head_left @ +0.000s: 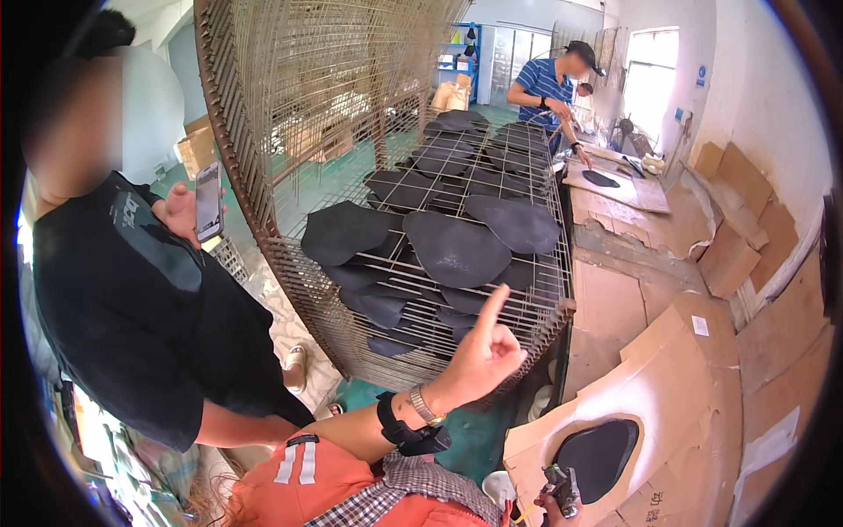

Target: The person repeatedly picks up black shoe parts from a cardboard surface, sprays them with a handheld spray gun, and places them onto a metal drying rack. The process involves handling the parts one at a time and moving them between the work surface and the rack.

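My left hand [489,353], with a metal watch on its wrist, is raised over the near edge of a wire rack [562,309]. Its index finger points up and away; the other fingers are curled, and it holds nothing. Dark, rounded flat pieces [457,249] lie on the rack's stacked wire shelves just beyond it. At the lower edge, my right hand [553,514], partly cut off, is closed round a small metal spray gun [562,488]. Beside the gun, another dark flat piece [599,458] lies on cardboard [650,369] with a pale, sprayed-looking halo around it.
At left a person in black [132,290] holds a phone [209,202]. Beyond the rack, a person in a striped blue shirt [537,83] reaches toward a dark piece [601,178] on the cardboard-covered bench [606,290]. Upturned wire shelves [325,70] rise at the rack's far left.
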Motion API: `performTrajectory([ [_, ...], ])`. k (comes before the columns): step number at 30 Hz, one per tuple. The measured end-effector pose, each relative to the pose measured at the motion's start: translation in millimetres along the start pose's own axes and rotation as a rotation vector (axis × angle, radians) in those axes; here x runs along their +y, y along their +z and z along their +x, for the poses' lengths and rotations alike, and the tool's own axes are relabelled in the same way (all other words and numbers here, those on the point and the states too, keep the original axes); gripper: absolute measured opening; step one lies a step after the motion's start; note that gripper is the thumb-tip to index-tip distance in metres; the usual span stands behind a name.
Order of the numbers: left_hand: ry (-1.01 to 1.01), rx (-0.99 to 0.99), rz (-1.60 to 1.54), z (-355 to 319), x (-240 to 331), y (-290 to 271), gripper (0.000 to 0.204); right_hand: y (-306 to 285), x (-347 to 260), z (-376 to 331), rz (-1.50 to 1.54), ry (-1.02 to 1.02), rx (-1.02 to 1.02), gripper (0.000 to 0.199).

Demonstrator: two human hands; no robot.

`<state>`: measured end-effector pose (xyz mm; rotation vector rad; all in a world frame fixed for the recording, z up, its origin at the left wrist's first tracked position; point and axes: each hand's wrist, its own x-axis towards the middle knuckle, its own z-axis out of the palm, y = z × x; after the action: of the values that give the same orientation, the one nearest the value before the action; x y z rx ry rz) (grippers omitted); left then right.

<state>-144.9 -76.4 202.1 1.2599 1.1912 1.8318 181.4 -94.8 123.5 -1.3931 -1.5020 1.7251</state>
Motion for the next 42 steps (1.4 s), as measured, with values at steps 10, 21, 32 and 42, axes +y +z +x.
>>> performTrajectory([
  [10,0.441,0.312,0.07,7,47,-30,0.09,0,5,8,-0.037,-0.035,-0.022,0.047],
  [21,0.519,0.561,-0.008,12,75,-58,0.084,10,8,15,-0.005,-0.003,0.055,0.033],
  [32,0.498,0.816,-0.092,10,83,-117,0.076,10,24,26,0.07,-0.048,0.057,0.031],
  [42,0.573,0.711,0.023,5,90,-92,0.072,6,22,26,-0.036,0.005,-0.027,0.031],
])
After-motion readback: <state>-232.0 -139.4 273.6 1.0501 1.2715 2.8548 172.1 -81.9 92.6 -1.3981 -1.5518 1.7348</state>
